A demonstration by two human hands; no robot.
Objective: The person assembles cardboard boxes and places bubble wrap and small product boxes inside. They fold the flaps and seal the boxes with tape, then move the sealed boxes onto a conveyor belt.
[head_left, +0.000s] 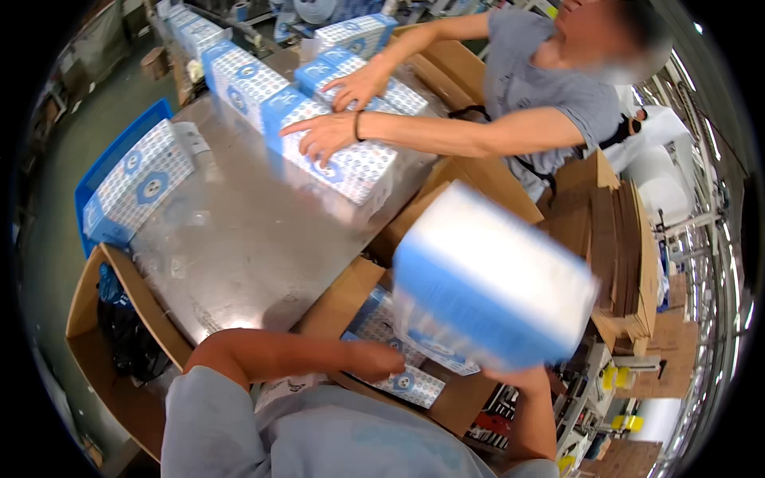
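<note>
A large blue-and-white package (494, 275), smeared by motion, is tilted in front of me over an open carton (470, 396). My right hand (518, 378) is closed on its lower edge. My left hand (381, 362) is over the carton, close beside the patterned blue-and-white packs (406, 385) inside it. Its fingers are hidden, so whether it touches a pack is unclear. Across the metal table (255, 263), a co-worker in a grey shirt rests both hands (327, 137) on similar packages (339, 163).
More packages (247, 84) form a row along the table's far side. Another package (143, 183) stands at the left by a blue bin (84, 195). An open carton (131, 350) with dark bags is at lower left. Flattened cardboard (617, 247) is stacked at right.
</note>
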